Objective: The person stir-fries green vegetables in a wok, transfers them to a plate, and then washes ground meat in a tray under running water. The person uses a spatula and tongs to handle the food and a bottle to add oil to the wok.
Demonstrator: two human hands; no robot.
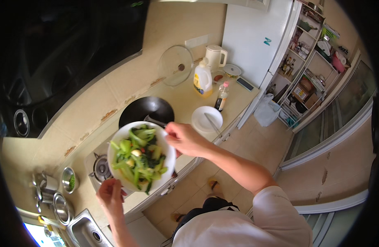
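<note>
A white plate (170,154) of cooked leafy greens (140,160) with garlic and red bits is raised over the stove's front edge. My right hand (183,139) grips its right rim. At the lower left rim is my left hand (110,194), fingers bent; whether they touch the plate is unclear. Behind the plate sits a black wok (146,108), partly hidden, with a dark utensil handle crossing its near side. A gas burner (101,167) shows to the left of the plate.
Right of the wok are a white bowl (201,119) with a utensil, a sauce bottle (221,98) and an oil jug (203,80). A glass lid (174,66) leans on the wall. Metal bowls (62,208) stand by the sink (87,230); a range hood (69,55) overhangs upper left.
</note>
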